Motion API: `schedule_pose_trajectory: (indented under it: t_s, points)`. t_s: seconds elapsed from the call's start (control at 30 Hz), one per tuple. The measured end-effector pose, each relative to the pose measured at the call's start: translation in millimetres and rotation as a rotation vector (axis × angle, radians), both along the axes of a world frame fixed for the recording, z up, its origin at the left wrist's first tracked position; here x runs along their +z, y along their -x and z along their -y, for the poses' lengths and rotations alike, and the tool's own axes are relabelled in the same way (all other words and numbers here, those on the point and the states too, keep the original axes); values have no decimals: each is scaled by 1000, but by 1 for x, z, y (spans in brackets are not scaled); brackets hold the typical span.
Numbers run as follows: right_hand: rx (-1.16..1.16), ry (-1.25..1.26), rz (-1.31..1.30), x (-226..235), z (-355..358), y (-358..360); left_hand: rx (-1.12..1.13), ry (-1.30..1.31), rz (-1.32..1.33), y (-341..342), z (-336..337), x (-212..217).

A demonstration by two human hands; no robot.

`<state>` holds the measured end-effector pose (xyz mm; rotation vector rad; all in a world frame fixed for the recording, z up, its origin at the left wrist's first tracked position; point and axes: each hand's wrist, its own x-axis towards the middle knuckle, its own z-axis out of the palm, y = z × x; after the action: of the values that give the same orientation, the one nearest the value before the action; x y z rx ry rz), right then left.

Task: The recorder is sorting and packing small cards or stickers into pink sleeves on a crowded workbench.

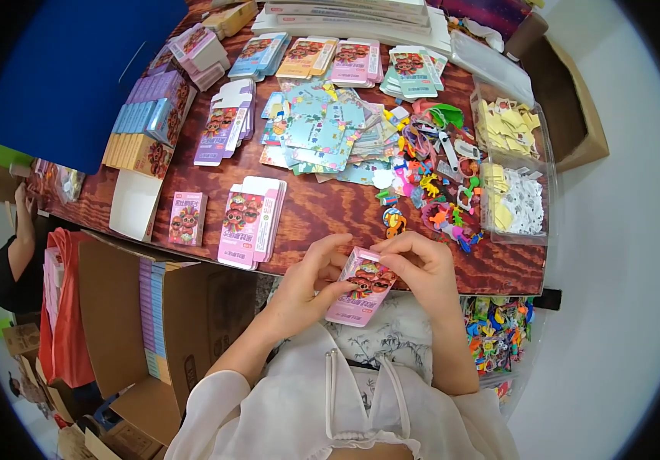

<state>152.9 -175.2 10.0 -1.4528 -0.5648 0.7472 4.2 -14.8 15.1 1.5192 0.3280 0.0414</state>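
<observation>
A bare strip of desk [322, 211] runs through mid-frame between the pink flat boxes [251, 221] at left and the small plastic toys [441, 195] at right, with scattered cards [322, 126] blocking passage above.

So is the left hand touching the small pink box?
Touching. The head view shows the left hand with fingers wrapped on the pink box, and the right hand pinching its top edge.

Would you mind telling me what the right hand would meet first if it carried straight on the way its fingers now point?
The right hand points leftward, fingertips on the top of the small pink box. Straight on, it would probably meet the left hand next, which grips the same box from the other side; depth is uncertain.
</observation>
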Motion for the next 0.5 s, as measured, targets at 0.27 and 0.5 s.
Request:
schedule_pose_trajectory:
  t_s: [0.27,0.5]
  points:
    - [121,16,423,0,9,-6,-5,-21,-18,-5,-1,5]
    - [181,11,342,-6,8,-5,-183,-263,64,-2,-13,-4]
